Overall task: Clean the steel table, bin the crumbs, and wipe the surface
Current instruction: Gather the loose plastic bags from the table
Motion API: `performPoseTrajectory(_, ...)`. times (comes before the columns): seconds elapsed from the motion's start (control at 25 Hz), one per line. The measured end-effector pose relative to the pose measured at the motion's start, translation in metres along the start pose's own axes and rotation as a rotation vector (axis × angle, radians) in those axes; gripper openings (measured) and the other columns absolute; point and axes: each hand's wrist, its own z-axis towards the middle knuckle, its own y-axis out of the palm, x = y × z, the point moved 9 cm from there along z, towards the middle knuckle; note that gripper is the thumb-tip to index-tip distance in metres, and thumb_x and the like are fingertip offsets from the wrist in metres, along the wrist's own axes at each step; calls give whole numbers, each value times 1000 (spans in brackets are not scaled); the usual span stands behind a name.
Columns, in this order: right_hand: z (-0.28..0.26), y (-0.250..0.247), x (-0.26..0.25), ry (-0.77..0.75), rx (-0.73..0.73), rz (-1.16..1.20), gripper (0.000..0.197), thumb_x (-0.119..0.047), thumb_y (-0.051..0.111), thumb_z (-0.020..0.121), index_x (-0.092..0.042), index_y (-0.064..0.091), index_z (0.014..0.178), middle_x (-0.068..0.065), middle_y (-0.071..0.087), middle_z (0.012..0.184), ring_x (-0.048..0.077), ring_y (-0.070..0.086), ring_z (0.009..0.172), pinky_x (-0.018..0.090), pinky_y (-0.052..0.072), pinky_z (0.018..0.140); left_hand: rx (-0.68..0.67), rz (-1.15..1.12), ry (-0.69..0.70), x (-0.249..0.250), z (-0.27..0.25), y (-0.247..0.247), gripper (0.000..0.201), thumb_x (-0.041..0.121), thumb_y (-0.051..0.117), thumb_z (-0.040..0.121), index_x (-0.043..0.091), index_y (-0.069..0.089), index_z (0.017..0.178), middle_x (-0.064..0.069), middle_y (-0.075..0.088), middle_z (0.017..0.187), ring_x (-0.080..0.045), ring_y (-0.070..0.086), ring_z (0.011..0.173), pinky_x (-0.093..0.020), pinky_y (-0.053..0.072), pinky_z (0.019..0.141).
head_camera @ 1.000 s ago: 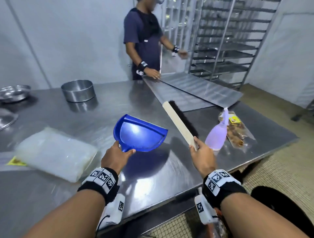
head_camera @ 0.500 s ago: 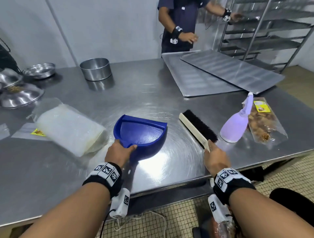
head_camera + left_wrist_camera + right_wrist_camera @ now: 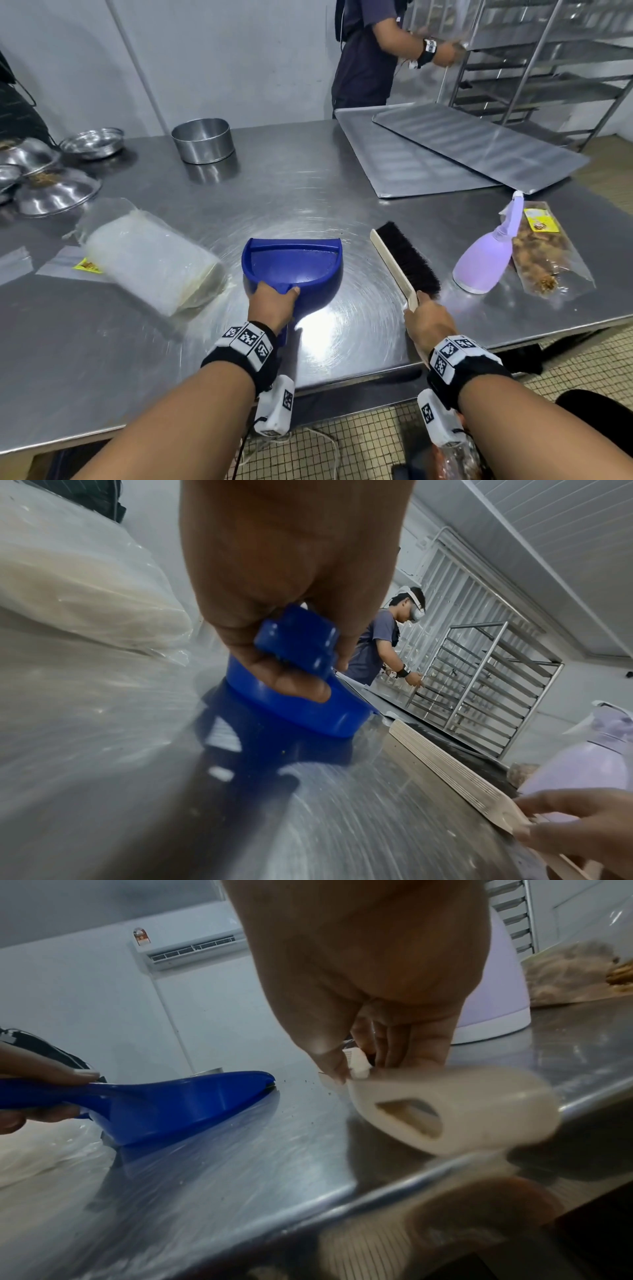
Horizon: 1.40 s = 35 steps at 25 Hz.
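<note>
A steel table [image 3: 308, 178] is carrying the whole scene as a person's left hand [image 3: 272, 303] is gripping the handle of a blue dustpan [image 3: 293, 265], fingers wrapped round it, and the right hand [image 3: 428, 320] is clamping the wooden handle of a black-bristled brush [image 3: 406, 262]. Both tools, raised off the steel a second ago, are now sitting down on it, so sweeping looks about to begin (nothing binned or wiped yet). Beyond the right fingertips, a few dark crumbs [image 3: 301, 1083] are lying between pan lip and brush. Left of the left fingers a clear plastic-wrapped bundle [image 3: 147, 263] is crowding the pan; right of the right fingers a lilac spray bottle [image 3: 486, 257] and a snack packet [image 3: 544, 253] are hemming in the brush.
</note>
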Motion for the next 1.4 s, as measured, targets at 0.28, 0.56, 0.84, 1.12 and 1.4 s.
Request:
performPoseTrajectory(0.28,-8,-31,-22,-24,56,-40,36,-28,46,91,-16,54,124,11,61,115,32,59,101,38,49,85,36,129,42,8,-7,-34,66,52,58,90,4,51,133,-13,61,129,-33,56,119,-35,44,97)
performPoseTrajectory(0.56,-33,-73,-114,-291,164,177,47,-31,52,89,-17,54,134,11,61,128,32,58,114,38,48,94,74,139,141,30,-26,-125,64,48,59,92,9,47,141,-9,59,134,-26,54,124,-32,39,100)
performPoseTrajectory(0.84,-103,-58,-245,-517,106,359,45,-30,54,92,-18,53,136,5,56,137,27,50,127,34,39,104,190,69,157,-15,-36,-244,55,44,65,90,11,57,132,-5,64,122,-22,59,114,-28,42,93)
performPoseTrajectory(1.12,-192,4,-382,-672,8,408,45,-32,55,94,-18,51,137,4,56,136,22,54,120,26,39,94,251,89,144,-102,-25,-370,43,45,66,87,16,67,119,-3,70,108,-22,66,99,-31,49,88)
performPoseTrajectory(1.4,-263,106,-501,-764,-129,328,44,-31,57,93,-19,55,135,4,60,131,20,59,114,20,39,90,245,146,37,-198,-3,-467,51,41,66,89,12,59,131,-4,65,113,-23,61,109,-33,45,100)
